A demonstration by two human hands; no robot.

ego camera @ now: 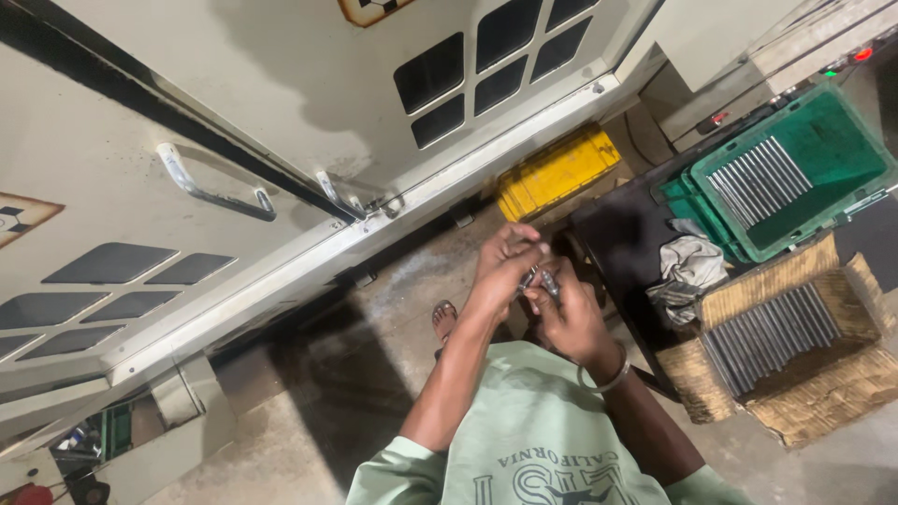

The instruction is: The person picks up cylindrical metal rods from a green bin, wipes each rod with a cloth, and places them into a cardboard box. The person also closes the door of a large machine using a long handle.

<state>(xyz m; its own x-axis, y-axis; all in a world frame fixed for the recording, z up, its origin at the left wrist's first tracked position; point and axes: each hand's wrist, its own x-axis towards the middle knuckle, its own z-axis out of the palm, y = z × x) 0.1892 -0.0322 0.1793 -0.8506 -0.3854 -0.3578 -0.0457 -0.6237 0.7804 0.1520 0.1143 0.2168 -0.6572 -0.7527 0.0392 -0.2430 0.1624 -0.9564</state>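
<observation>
Hands meet left of the green crate [790, 178]: left hand [500, 266] and right hand [566, 313] both pinch a small metal part [541, 278] (kind unclear).

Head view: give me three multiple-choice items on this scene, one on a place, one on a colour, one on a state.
1. Where are the metal rods?
A. on the machine door
B. in the green crate and the woven basket
C. on the floor by the foot

2. What colour is the crate under the machine?
A. yellow
B. red
C. blue

3. What are the hands doing?
A. hanging at the sides
B. pulling a door handle
C. joined on a small metal part

Answers:
1 B: grey rods lie in rows in both containers at the right.
2 A: the yellow crate sits at the machine's foot.
3 C: the left hand and right hand meet around the part, at the fingertips.
</observation>
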